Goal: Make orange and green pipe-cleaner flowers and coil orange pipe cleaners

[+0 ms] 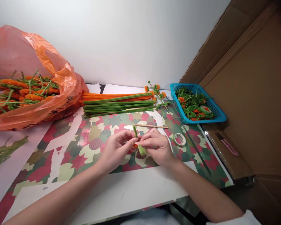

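Observation:
Both hands meet over the middle of the table. My left hand [118, 148] is closed, thumb and fingers pinching a small orange and green pipe-cleaner flower. From the other side my right hand [158, 145] pinches the green pipe cleaner [141, 151] of the same piece; one green end points up and another bends down, slightly blurred. Only a bit of orange shows between the fingertips. Just beyond the hands lies a thin wooden stick [151, 126]. A roll of tape [179, 139] rests to the right of my right hand.
An orange plastic bag [67, 78] of orange and green pieces stands left. Green pipe cleaners [117, 107] and orange pipe cleaners [114, 97] lie behind, beside a finished flower stem [156, 92]. A blue basket [221, 117], pink thread snips [229, 147] and cardboard [248, 78] are right.

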Demonstrator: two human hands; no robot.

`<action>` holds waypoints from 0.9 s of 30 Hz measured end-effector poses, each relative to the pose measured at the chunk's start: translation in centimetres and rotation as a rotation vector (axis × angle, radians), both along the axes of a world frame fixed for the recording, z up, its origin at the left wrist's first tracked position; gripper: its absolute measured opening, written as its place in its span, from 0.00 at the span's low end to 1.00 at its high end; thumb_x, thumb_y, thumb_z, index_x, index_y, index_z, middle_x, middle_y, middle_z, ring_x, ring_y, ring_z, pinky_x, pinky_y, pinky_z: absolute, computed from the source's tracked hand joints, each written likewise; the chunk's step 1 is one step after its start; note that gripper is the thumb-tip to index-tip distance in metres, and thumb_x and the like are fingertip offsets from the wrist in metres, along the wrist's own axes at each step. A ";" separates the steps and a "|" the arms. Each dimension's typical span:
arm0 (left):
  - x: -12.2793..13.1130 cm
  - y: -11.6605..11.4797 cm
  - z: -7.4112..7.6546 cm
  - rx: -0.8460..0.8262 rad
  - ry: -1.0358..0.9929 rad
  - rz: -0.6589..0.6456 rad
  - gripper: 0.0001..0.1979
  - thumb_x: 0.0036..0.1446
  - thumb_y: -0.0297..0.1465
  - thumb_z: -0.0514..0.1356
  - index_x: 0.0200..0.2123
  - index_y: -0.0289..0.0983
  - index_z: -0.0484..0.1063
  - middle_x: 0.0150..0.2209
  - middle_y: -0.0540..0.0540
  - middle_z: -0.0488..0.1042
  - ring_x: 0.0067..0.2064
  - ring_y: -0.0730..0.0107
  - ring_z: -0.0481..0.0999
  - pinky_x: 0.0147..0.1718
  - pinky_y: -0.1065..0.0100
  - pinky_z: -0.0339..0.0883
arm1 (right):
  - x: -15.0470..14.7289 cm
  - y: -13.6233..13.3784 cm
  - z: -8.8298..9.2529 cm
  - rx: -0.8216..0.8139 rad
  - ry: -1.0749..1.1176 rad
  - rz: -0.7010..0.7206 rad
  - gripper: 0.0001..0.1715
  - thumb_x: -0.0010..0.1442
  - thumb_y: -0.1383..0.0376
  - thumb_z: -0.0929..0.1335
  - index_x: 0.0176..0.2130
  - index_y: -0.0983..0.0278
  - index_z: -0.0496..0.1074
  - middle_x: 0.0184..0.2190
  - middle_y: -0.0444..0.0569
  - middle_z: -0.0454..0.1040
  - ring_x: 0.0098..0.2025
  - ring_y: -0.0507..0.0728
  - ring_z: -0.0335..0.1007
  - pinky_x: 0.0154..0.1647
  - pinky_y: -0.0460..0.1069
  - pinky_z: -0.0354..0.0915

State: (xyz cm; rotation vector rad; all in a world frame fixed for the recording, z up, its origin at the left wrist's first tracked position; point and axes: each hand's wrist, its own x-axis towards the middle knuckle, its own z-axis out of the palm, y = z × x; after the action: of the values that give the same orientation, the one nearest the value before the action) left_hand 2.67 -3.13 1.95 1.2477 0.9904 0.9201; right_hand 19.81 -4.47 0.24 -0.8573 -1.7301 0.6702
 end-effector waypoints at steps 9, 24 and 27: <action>0.3 -0.2 0.1 0.063 0.088 0.056 0.08 0.52 0.35 0.64 0.30 0.35 0.74 0.26 0.49 0.75 0.25 0.72 0.75 0.23 0.72 0.72 | -0.4 -0.5 0.6 0.146 -0.056 -0.164 0.10 0.56 0.73 0.70 0.32 0.59 0.78 0.30 0.46 0.80 0.31 0.54 0.68 0.32 0.51 0.65; 0.2 -0.5 -0.1 0.135 0.008 0.077 0.08 0.54 0.35 0.63 0.34 0.36 0.77 0.37 0.44 0.78 0.34 0.66 0.79 0.30 0.68 0.77 | -0.3 -0.7 1.0 0.160 -0.156 -0.243 0.10 0.59 0.73 0.68 0.35 0.59 0.77 0.32 0.47 0.78 0.35 0.55 0.67 0.35 0.52 0.68; 0.0 -0.4 -0.1 0.153 0.031 0.082 0.08 0.54 0.35 0.63 0.34 0.36 0.77 0.37 0.44 0.77 0.35 0.66 0.79 0.30 0.69 0.77 | -0.5 -0.7 1.2 0.107 -0.105 -0.302 0.06 0.56 0.70 0.71 0.36 0.60 0.76 0.32 0.48 0.77 0.37 0.57 0.71 0.38 0.54 0.69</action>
State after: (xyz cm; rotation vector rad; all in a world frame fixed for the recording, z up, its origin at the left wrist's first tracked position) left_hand 2.70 -3.51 1.82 1.3611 1.0169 1.0589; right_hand 19.29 -5.15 1.40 -1.0665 -1.6657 0.3338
